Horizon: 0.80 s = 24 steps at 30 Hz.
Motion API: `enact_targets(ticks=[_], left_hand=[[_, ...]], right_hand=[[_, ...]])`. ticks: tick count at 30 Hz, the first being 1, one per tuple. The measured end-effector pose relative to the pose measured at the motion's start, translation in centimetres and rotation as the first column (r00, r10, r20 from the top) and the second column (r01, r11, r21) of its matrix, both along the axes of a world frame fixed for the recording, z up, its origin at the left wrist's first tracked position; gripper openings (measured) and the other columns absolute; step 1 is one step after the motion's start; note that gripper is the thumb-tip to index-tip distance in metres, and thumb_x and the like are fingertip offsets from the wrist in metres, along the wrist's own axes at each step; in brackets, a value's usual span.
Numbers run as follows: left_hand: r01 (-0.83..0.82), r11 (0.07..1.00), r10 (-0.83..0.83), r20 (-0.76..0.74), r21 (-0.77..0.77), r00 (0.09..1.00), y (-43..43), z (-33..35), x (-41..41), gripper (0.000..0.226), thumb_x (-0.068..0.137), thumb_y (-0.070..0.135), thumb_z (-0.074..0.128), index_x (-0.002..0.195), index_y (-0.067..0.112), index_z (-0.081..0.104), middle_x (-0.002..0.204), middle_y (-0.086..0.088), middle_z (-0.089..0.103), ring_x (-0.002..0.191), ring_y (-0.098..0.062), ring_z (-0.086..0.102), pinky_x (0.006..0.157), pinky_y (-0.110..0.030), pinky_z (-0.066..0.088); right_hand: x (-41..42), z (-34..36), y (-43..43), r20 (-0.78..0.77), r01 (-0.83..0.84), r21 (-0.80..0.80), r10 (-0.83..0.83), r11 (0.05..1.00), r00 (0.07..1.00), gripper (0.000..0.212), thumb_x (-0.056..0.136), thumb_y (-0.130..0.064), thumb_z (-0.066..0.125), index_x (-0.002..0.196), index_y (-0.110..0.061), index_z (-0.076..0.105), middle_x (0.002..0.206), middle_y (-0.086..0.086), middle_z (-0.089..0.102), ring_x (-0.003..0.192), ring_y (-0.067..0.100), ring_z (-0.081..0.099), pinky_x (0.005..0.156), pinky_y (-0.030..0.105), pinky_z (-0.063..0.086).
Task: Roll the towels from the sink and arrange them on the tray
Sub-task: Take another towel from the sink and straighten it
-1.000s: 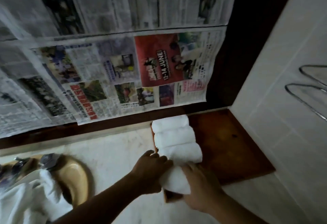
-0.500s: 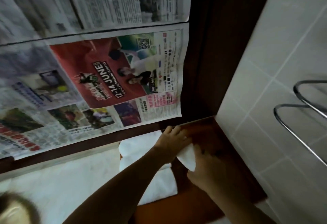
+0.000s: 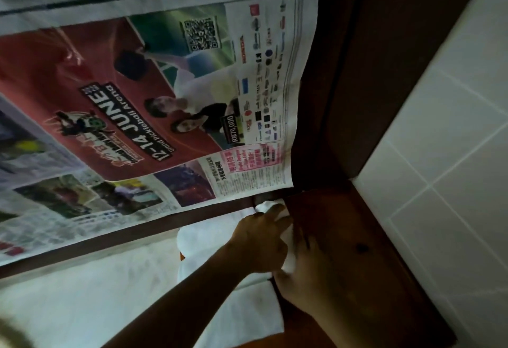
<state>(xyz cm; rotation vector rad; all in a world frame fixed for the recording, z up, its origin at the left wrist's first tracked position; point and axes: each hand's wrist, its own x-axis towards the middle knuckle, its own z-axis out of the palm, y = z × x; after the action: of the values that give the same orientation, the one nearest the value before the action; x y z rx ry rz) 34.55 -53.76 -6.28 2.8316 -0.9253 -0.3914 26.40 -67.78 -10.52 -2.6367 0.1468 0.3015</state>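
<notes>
placing step: a rolled towel (image 3: pixel 287 254) is gripped on the tray (image 3: pixel 365 226) by the left hand (image 3: pixel 258 243), touched by the right hand (image 3: pixel 310 276) (its curl cannot be told), just beside the laid rolls (image 3: pixel 200 237). next, a snug nudge and release are needed.

Both arms bare: left hand (image 3: pixel 261 240), wrist, forearm running to frame edge at 7 o'clock; right hand (image 3: pixel 310 276), wrist, forearm running off at 5 o'clock; dim light, finer marks unreadable
</notes>
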Motion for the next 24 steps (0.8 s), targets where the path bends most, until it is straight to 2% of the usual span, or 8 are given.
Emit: enact_targets(ticks=[3, 5, 9, 13, 16, 18, 21, 24], left_hand=[[0.001, 0.999, -0.003, 0.058, 0.034, 0.998, -0.1, -0.2, -0.5, 0.051, 0.1, 0.046, 0.039, 0.148, 0.029, 0.043, 0.159, -0.008, 0.031, 0.105, -0.033, 0.067, 0.08, -0.04, 0.058], [-0.028, 0.992, 0.01, 0.147, 0.121, 0.989, -0.8, 0.3, -0.6, 0.047, 0.102, 0.049, 0.042, 0.144, 0.029, 0.046, 0.156, -0.008, 0.035, 0.115, -0.033, 0.06, 0.089, -0.042, 0.051], [-0.141, 0.978, 0.103, 0.229, 0.153, 0.968, -1.4, 1.2, -0.5, 0.053, 0.096, 0.058, 0.052, 0.14, 0.029, 0.054, 0.154, 0.0, 0.043, 0.143, -0.029, 0.029, 0.107, -0.048, 0.029], [-0.178, 0.964, 0.14, 0.191, 0.195, 0.971, -0.4, 0.7, 0.2, 0.062, 0.093, 0.069, 0.048, 0.146, 0.036, 0.048, 0.152, 0.009, 0.047, 0.14, -0.026, 0.03, 0.104, -0.047, 0.03], [-0.182, 0.96, 0.142, 0.192, 0.214, 0.971, -0.3, 0.2, 0.3, 0.061, 0.094, 0.07, 0.045, 0.146, 0.039, 0.047, 0.151, 0.013, 0.047, 0.138, -0.025, 0.031, 0.102, -0.046, 0.03], [-0.189, 0.956, 0.149, 0.183, 0.224, 0.972, -0.4, -0.1, 0.3, 0.06, 0.095, 0.07, 0.043, 0.147, 0.04, 0.045, 0.152, 0.014, 0.046, 0.137, -0.025, 0.031, 0.102, -0.045, 0.029], [-0.17, 0.956, 0.129, 0.178, 0.239, 0.976, -0.4, 0.2, -0.2, 0.059, 0.097, 0.066, 0.042, 0.15, 0.038, 0.041, 0.155, 0.012, 0.043, 0.138, -0.027, 0.031, 0.104, -0.047, 0.029], [-0.162, 0.97, 0.148, 0.089, 0.181, 0.985, 0.6, 1.3, -1.4, 0.057, 0.099, 0.06, 0.044, 0.15, 0.036, 0.04, 0.155, 0.008, 0.045, 0.141, -0.029, 0.029, 0.108, -0.051, 0.029]], right_hand=[[-0.6, -0.1, -2.1, -0.051, -0.123, 0.138, 0.131, 0.983, 0.99, 0.1, 0.082, -0.08, 0.049, 0.157, -0.044, -0.009, 0.161, -0.004, 0.013, 0.143, 0.018, 0.031, 0.111, 0.035, 0.039], [-0.3, -0.3, -3.7, -0.069, -0.142, 0.257, 0.164, 0.956, 0.984, 0.093, 0.082, -0.081, 0.05, 0.154, -0.055, -0.003, 0.16, -0.011, 0.016, 0.143, 0.013, 0.03, 0.11, 0.031, 0.035], [0.4, 0.2, -5.0, -0.098, -0.076, 0.429, 0.13, 0.9, 0.987, 0.079, 0.087, -0.06, 0.066, 0.147, -0.064, 0.015, 0.157, -0.019, 0.023, 0.14, 0.005, 0.032, 0.099, 0.014, 0.034], [1.2, 1.0, -4.4, -0.137, -0.151, 0.207, 0.181, 0.967, 0.974, 0.079, 0.09, -0.061, 0.061, 0.155, -0.052, 0.017, 0.157, -0.019, 0.024, 0.138, 0.01, 0.038, 0.104, 0.022, 0.035], [1.8, 1.5, -3.9, -0.195, -0.138, 0.141, 0.165, 0.98, 0.967, 0.079, 0.089, -0.065, 0.057, 0.155, -0.048, 0.019, 0.158, -0.01, 0.03, 0.137, 0.017, 0.042, 0.109, 0.036, 0.042], [1.7, 1.9, -3.7, -0.239, -0.146, 0.11, 0.169, 0.983, 0.956, 0.081, 0.09, -0.066, 0.055, 0.156, -0.05, 0.012, 0.16, -0.006, 0.028, 0.143, 0.021, 0.036, 0.113, 0.043, 0.038], [0.9, 3.4, -3.2, -0.235, -0.135, 0.088, 0.152, 0.987, 0.96, 0.08, 0.092, -0.064, 0.055, 0.157, -0.049, 0.011, 0.161, -0.001, 0.031, 0.145, 0.025, 0.033, 0.114, 0.044, 0.033], [-0.2, 4.3, -2.8, -0.15, -0.106, 0.032, 0.109, 0.994, 0.983, 0.075, 0.089, -0.066, 0.056, 0.154, -0.048, 0.023, 0.155, -0.001, 0.04, 0.137, 0.025, 0.045, 0.108, 0.044, 0.042]])
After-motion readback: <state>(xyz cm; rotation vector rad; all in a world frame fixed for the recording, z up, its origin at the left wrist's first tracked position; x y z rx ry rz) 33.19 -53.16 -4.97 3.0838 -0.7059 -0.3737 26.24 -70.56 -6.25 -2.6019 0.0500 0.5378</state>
